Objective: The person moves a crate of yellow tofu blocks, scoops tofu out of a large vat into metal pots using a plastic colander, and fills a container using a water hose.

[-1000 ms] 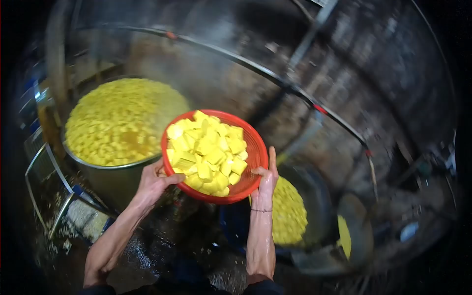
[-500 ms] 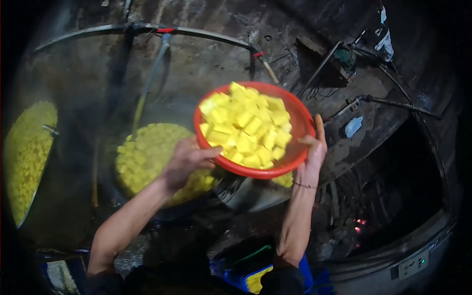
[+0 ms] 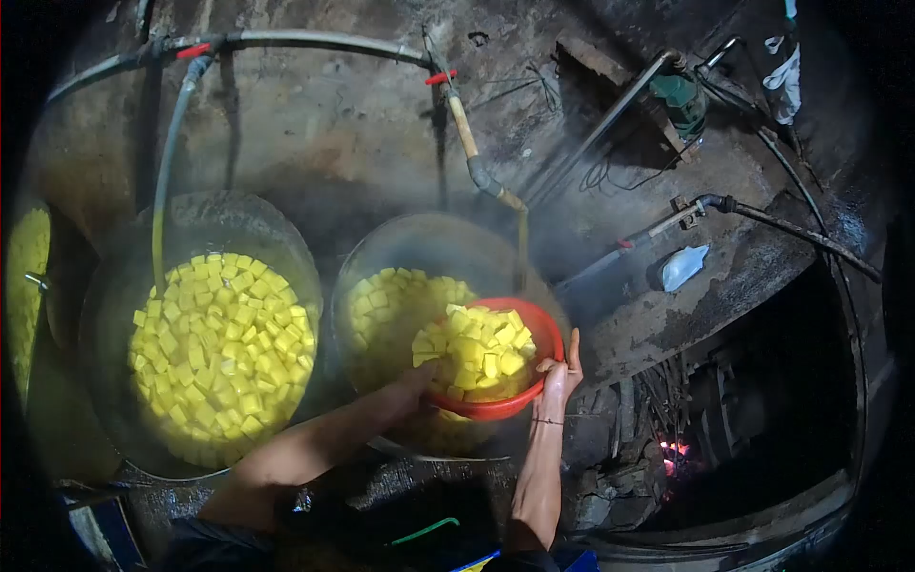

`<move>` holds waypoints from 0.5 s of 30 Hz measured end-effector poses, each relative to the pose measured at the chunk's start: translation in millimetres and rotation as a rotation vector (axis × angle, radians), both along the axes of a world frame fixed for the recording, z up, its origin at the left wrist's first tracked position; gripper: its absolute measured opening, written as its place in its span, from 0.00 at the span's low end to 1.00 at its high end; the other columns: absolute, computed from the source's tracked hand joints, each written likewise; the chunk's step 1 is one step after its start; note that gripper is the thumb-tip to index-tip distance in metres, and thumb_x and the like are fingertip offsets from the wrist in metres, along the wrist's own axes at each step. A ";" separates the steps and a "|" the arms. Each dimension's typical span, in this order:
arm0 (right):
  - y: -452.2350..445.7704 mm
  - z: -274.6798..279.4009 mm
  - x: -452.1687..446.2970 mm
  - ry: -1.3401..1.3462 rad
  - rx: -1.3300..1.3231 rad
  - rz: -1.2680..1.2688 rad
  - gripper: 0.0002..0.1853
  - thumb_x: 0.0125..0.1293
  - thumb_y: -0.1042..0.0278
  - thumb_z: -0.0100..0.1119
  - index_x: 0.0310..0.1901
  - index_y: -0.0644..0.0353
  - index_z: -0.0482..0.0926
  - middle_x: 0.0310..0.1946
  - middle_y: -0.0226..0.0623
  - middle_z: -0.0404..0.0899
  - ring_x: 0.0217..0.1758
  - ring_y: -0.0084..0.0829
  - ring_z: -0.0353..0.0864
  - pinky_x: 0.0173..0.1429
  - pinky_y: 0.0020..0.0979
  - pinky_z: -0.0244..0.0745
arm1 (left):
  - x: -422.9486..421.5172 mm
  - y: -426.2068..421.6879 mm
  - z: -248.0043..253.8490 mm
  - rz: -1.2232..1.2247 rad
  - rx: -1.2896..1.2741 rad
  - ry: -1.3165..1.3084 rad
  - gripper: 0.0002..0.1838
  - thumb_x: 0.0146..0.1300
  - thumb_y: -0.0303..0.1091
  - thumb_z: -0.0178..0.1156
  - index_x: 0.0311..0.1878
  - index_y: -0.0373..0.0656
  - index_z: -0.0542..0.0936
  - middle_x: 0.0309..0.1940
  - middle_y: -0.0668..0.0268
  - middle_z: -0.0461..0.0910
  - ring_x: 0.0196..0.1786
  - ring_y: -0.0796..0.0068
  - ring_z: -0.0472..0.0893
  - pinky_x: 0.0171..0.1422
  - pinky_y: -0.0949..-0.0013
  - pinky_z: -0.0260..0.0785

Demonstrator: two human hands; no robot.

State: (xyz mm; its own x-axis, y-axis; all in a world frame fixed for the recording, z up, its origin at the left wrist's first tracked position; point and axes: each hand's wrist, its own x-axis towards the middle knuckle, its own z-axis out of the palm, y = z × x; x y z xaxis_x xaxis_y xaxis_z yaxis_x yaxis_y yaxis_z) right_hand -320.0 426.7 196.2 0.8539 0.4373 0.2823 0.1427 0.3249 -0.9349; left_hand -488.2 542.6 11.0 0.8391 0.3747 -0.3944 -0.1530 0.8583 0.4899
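My left hand (image 3: 412, 386) and my right hand (image 3: 560, 374) grip a red plastic colander (image 3: 545, 334) by opposite sides of its rim. Pale yellow cubes (image 3: 481, 348) are heaped in it. It is tilted to the left, low over the right-hand steaming vat (image 3: 419, 234). More yellow cubes (image 3: 381, 286) lie in that vat. My left fingers are mostly hidden behind the wrist and the colander. On the right hand, the thumb is over the rim and one finger points up along the outside.
A larger vat (image 3: 224, 214) full of yellow cubes (image 3: 224, 353) stands at left, with a grey hose (image 3: 170, 162) hanging into it. A pipe (image 3: 467, 133) with a red valve reaches over the right vat. Embers (image 3: 675, 456) glow in a dark pit at lower right.
The colander has come down nearer the right vat and tipped leftward, its cubes gathering at the left side. Both hands moved with it. The view has shifted, showing more of both vats.
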 end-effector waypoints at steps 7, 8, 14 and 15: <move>-6.9 6.7 44.5 -0.171 -0.184 -0.047 0.41 0.47 0.97 0.35 0.68 0.63 0.64 0.55 0.49 0.77 0.31 0.21 0.79 0.32 0.21 0.75 | 50.4 -64.7 93.4 -0.191 0.312 0.547 0.44 0.61 0.68 0.48 0.69 0.42 0.59 0.65 0.51 0.64 0.66 0.54 0.65 0.70 0.48 0.55; -3.8 5.7 52.5 -0.316 -0.233 -0.085 0.39 0.50 0.95 0.36 0.67 0.62 0.65 0.54 0.47 0.77 0.30 0.20 0.78 0.31 0.21 0.74 | 71.9 -78.0 95.7 -0.222 0.464 0.988 0.49 0.60 0.70 0.47 0.73 0.42 0.52 0.70 0.49 0.58 0.72 0.51 0.58 0.75 0.49 0.47; 29.4 10.5 19.3 -0.770 -0.508 0.011 0.33 0.48 0.92 0.55 0.61 0.65 0.73 0.56 0.44 0.77 0.60 0.29 0.74 0.65 0.28 0.66 | 87.6 -135.1 141.5 0.006 0.598 0.209 0.32 0.67 0.61 0.46 0.56 0.40 0.74 0.53 0.46 0.76 0.60 0.52 0.73 0.63 0.59 0.64; 37.0 9.0 1.3 -0.887 -0.619 0.009 0.33 0.47 0.90 0.54 0.59 0.61 0.75 0.57 0.49 0.76 0.61 0.35 0.75 0.65 0.32 0.67 | 88.5 -139.5 135.1 0.210 0.497 0.194 0.27 0.68 0.56 0.46 0.50 0.39 0.75 0.45 0.48 0.77 0.53 0.53 0.75 0.59 0.58 0.65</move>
State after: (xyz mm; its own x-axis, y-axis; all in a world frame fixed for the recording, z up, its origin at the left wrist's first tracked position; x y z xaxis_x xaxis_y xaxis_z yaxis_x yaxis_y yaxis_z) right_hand -318.7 463.7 205.2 0.4500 0.7220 0.5256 0.8493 -0.1640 -0.5018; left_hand -399.6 403.0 146.1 0.6564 0.7054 -0.2673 -0.1624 0.4781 0.8631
